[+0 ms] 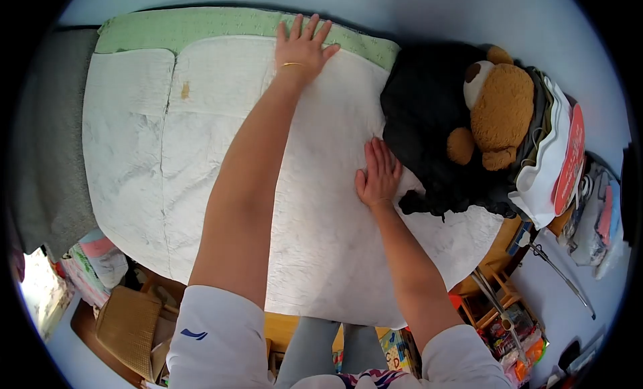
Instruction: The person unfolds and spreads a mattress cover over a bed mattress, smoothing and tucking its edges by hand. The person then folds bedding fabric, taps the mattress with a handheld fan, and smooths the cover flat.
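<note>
A large white quilted pad (321, 188) lies spread over a green sheet (201, 26) that shows along the far edge. My left hand (303, 47) rests flat with fingers spread across the pad's far edge, its fingertips on the green sheet. Lower and to the right, my right hand (380, 174) lies palm down on the pad, thumb apart from the fingers, close beside a black cloth heap (422, 101). Neither hand holds anything.
On the black heap lies a brown plush toy (502, 107), next to stacked white cloth (542, 154). A grey blanket (53, 134) is at the far left. Below it stands a woven brown box (129, 327). Metal bars (494, 302) and packaged items are at the lower right.
</note>
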